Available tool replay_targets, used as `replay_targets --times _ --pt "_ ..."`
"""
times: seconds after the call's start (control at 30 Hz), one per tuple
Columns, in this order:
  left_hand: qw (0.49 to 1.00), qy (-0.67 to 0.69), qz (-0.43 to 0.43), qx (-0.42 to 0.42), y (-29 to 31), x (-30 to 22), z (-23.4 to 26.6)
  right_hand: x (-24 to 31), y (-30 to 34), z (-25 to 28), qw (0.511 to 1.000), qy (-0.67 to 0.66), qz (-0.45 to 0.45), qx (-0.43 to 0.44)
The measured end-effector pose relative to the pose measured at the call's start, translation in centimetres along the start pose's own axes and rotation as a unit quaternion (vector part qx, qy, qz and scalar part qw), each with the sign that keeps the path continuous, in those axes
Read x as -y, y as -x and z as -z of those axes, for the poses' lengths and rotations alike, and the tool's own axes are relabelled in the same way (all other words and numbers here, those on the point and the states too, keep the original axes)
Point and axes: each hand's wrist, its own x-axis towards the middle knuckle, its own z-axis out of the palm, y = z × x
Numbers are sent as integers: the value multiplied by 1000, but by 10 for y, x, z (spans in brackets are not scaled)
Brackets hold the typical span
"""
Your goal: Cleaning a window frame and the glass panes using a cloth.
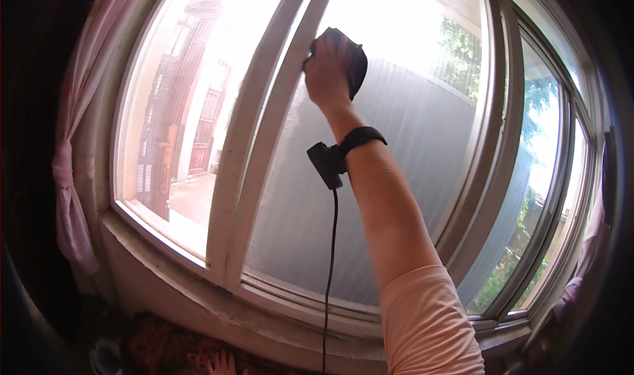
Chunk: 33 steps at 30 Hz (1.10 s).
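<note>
High up on the window, my right hand (327,71) presses a dark cloth (358,65) against the glass, close to the upright frame bar on its left. The fingers curve over the cloth, which shows on both sides of the hand. The glass pane (389,150) extends below and to the right of it. Down at the lower edge, my left hand (223,364) lies with its fingers spread on a dark red patterned fabric (158,345). Only part of that hand shows.
A black strap with a small black device (325,165) sits on my right wrist, and its cable (330,256) hangs down past the sill. A pink curtain (65,170) is tied back at the left. The window sill (165,266) runs beneath the panes. More window panes (528,197) stand at the right.
</note>
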Motion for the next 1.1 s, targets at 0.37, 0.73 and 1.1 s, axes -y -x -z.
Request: replay_targets --times 0.37,0.73,1.1 --pt "998 -15 4 63 -6 -2 9 -75 53 16 997 27 45 50" --pt "993 -30 18 112 -6 -4 14 -205 78 55 983 169 -61 37" --pt "993 88 37 63 -6 -9 31 -271 148 93 976 206 -66 -12"
